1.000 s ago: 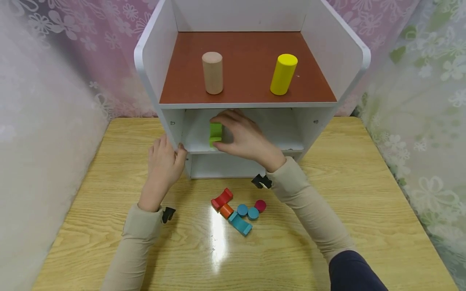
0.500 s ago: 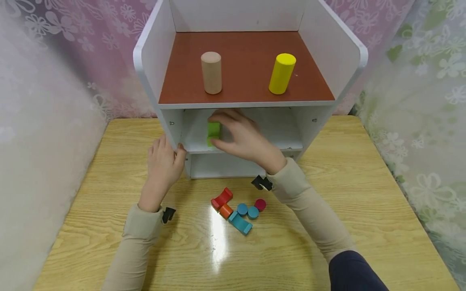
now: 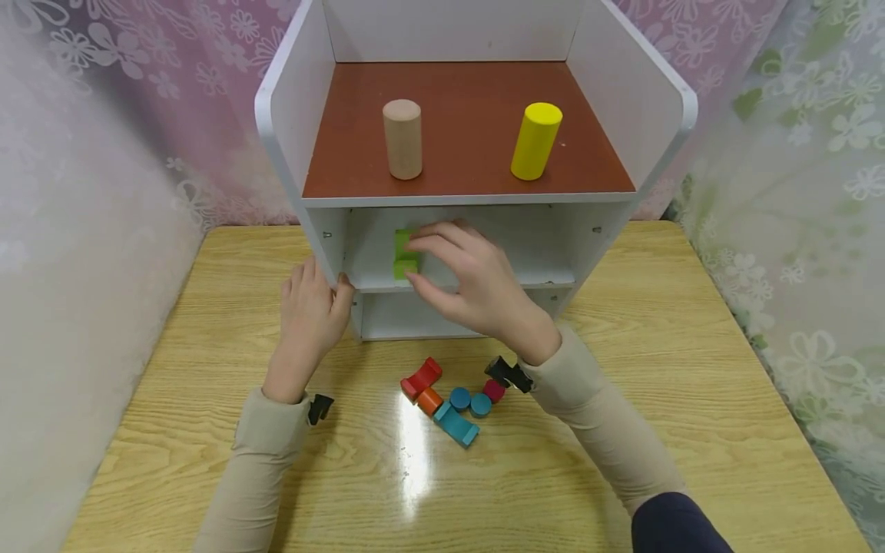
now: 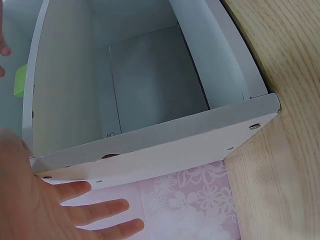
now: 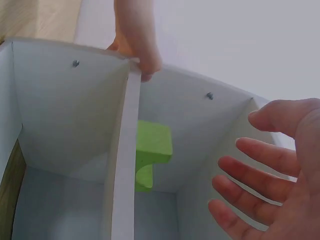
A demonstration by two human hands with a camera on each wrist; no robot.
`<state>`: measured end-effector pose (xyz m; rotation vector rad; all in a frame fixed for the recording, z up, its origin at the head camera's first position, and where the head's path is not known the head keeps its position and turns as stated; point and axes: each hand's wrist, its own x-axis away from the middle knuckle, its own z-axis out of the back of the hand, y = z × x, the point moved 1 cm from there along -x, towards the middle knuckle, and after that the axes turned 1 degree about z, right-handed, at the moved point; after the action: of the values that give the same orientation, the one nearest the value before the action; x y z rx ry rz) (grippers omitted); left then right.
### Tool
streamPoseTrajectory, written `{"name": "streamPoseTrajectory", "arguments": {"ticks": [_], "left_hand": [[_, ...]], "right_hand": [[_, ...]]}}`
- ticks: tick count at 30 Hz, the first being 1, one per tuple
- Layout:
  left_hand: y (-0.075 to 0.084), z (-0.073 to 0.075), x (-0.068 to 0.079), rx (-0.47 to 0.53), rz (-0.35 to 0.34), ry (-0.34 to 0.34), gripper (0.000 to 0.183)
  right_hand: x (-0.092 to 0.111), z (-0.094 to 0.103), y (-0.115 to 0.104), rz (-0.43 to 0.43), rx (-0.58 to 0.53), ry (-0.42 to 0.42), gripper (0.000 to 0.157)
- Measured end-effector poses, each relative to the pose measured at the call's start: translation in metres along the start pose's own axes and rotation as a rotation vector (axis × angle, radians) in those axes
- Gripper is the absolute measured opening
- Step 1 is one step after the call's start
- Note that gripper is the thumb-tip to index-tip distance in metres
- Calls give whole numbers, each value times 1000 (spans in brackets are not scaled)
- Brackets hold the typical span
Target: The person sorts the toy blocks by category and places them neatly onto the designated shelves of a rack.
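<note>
A light green block (image 3: 406, 269) with a curved cut-out stands on the middle shelf of the white cabinet (image 3: 373, 202), toward its left side. My right hand (image 3: 477, 280) is just right of it, thumb and fingers spread apart. A gap separates this hand from the green block (image 5: 154, 141) in the right wrist view, and nothing is in its grasp. My left hand (image 3: 313, 315) rests against the cabinet's left side panel. Its thumb lies over the front edge, while its fingers (image 4: 107, 212) extend straight along the outside in the left wrist view.
A bare wood cylinder (image 3: 403, 140) and a yellow cylinder (image 3: 536, 142) stand on the brown top shelf. On the table (image 3: 387, 491) before the cabinet lie a red curved block (image 3: 422, 378), an orange piece (image 3: 430, 401), a teal curved block (image 3: 456, 425), blue discs (image 3: 460, 398) and a crimson piece (image 3: 494, 390).
My right hand has let go of the green block and drawn back to the right and toward me. The block stays on the shelf. My left hand has not moved.
</note>
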<state>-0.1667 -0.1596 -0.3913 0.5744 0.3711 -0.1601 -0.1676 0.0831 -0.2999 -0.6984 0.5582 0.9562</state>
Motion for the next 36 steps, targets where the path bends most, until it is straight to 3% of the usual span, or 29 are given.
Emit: {"name": "streamPoseTrajectory", "arguments": {"ticks": [10,17,29,36], "left_hand": [[-1,0,0,-8,12,-16,48],[-1,0,0,-6,15,-22,47],[-2,-1,0,6,18,-16,48],[-1,0,0,15,14,-13,47]], "right_hand": [[26,-3,-24,52,-79,45,18],[51,-15,-33,-29,-55,2,18],[87,-45,-36,-285,112,-274,33],[103,-60,-36,-422,237,-387,45]]}}
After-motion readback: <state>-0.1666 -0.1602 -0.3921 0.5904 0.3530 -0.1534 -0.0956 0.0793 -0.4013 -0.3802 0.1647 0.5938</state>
